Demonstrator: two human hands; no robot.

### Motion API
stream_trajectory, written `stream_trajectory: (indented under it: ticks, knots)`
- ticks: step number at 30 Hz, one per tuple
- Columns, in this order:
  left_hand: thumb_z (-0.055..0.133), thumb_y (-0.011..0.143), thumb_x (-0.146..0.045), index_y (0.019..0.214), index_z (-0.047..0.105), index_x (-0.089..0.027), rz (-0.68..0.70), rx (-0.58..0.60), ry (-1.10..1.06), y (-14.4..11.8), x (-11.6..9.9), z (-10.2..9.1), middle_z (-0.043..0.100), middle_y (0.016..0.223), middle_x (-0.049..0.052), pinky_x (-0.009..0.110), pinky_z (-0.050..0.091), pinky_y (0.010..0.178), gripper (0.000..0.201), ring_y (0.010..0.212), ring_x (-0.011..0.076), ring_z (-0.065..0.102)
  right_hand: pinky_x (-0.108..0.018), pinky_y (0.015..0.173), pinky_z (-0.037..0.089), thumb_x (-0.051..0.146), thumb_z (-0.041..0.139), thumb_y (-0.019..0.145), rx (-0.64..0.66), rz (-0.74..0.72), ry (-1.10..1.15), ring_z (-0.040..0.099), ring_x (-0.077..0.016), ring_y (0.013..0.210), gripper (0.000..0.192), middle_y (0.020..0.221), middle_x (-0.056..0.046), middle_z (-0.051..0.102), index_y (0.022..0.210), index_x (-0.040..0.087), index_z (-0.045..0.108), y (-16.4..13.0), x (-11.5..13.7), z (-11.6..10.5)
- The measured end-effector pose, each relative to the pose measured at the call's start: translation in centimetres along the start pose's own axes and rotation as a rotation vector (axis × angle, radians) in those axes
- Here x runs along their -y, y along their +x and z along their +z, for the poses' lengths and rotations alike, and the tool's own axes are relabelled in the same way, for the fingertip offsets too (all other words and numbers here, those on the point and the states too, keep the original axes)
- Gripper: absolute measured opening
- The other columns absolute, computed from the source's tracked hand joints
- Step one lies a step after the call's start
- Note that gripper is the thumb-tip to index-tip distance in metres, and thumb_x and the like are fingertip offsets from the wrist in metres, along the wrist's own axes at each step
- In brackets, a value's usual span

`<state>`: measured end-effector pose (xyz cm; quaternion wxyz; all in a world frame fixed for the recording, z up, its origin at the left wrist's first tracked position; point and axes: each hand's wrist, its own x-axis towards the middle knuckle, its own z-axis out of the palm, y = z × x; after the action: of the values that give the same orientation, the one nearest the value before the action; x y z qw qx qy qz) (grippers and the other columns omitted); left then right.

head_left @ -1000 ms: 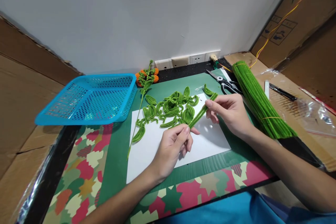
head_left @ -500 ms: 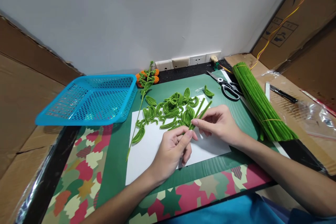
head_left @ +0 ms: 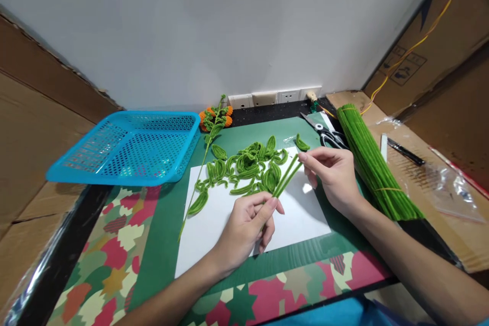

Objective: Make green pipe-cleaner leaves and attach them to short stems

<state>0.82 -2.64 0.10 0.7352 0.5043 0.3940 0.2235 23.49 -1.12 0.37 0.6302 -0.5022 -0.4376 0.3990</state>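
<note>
A green pipe cleaner (head_left: 286,179), bent into two side-by-side lengths, slants up from my left hand (head_left: 252,226), which pinches its lower end between thumb and fingers. My right hand (head_left: 328,170) has thumb and forefinger closed on its upper end. Behind it, a pile of green leaf shapes (head_left: 248,163) made of pipe cleaner lies across the white paper (head_left: 206,234). One loose leaf (head_left: 301,142) rests apart, beyond my right hand. To the left of the pile lies a long green stem with leaves (head_left: 208,145).
A blue mesh basket (head_left: 179,163) stands at the left. At the right lie black-handled scissors (head_left: 328,135), a thick bundle of green pipe cleaners (head_left: 374,163) and a black pen-like tool (head_left: 407,152). Orange flowers (head_left: 228,121) sit against the wall below the sockets (head_left: 265,98).
My right hand has slid up and right along the pipe cleaner, from near my left hand to its upper end. My left hand keeps its pinch. The view has shifted slightly.
</note>
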Motion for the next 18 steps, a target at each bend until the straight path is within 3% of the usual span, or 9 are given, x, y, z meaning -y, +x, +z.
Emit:
stream_trajectory:
  ticks: [4,6,9,12,13,16,18]
  knots:
    - [0.059,0.104,-0.055,0.094,0.065,-0.016,-0.001,0.002,-0.026,-0.1,0.3,-0.4,0.054,0.046,-0.005,0.016,0.026,0.038,0.042,0.035,0.0064,0.040,-0.022,0.034,0.032,0.042,0.090,0.082,-0.202,-0.038,0.131,0.042,-0.0066,0.036,0.030,0.053,0.006,0.055,0.076,0.017,0.075,0.9,-0.1,-0.6]
    - [0.059,0.103,-0.056,0.095,0.066,-0.015,0.004,-0.003,-0.038,-0.2,0.4,-0.5,0.054,0.047,-0.005,0.017,0.027,0.039,0.043,0.036,0.0064,0.040,-0.021,0.035,0.031,0.043,0.086,0.086,-0.236,-0.070,0.150,0.041,-0.0067,0.036,0.029,0.051,0.007,0.053,0.078,0.018,0.074,0.8,0.0,-0.6]
    - [0.058,0.103,-0.059,0.097,0.067,-0.015,-0.016,-0.004,-0.048,-0.2,0.5,-0.4,0.053,0.048,-0.005,0.017,0.027,0.039,0.045,0.036,0.0064,0.037,-0.021,0.040,0.035,0.044,0.077,0.095,-0.065,-0.085,0.073,0.046,-0.0080,0.039,0.028,0.052,0.004,0.058,0.082,0.018,0.077,-0.5,0.1,0.3]
    - [0.058,0.102,-0.060,0.099,0.068,-0.015,-0.026,0.000,-0.038,-0.4,0.6,-0.3,0.052,0.050,-0.005,0.018,0.030,0.040,0.046,0.039,0.0071,0.038,-0.022,0.045,0.037,0.040,0.079,0.093,0.323,0.010,-0.094,0.052,-0.0099,0.045,0.039,0.051,0.001,0.062,0.062,0.017,0.070,-2.2,0.4,1.7]
    - [0.058,0.102,-0.060,0.098,0.069,-0.015,-0.024,0.009,-0.030,-0.5,0.7,-0.2,0.053,0.051,-0.005,0.018,0.032,0.041,0.046,0.041,0.0075,0.040,-0.022,0.047,0.038,0.039,0.078,0.094,0.394,0.025,-0.144,0.054,-0.0102,0.047,0.043,0.051,0.000,0.063,0.059,0.017,0.067,-2.7,0.5,2.2]
    - [0.057,0.102,-0.062,0.093,0.070,-0.016,-0.029,0.041,-0.004,-0.7,0.7,-0.1,0.058,0.057,-0.002,0.019,0.036,0.044,0.049,0.044,0.0085,0.046,-0.023,0.052,0.042,0.039,0.068,0.101,0.487,0.039,-0.187,0.055,-0.0112,0.050,0.046,0.054,-0.002,0.067,0.060,0.018,0.067,-3.5,0.8,3.0]
    - [0.054,0.102,-0.065,0.093,0.070,-0.016,-0.054,0.051,0.014,-0.8,0.5,-0.2,0.063,0.061,0.000,0.020,0.034,0.044,0.053,0.044,0.0091,0.049,-0.023,0.049,0.040,0.041,0.067,0.101,0.445,0.060,-0.171,0.051,-0.0106,0.046,0.051,0.049,-0.001,0.061,0.057,0.018,0.064,-3.4,0.6,2.9]
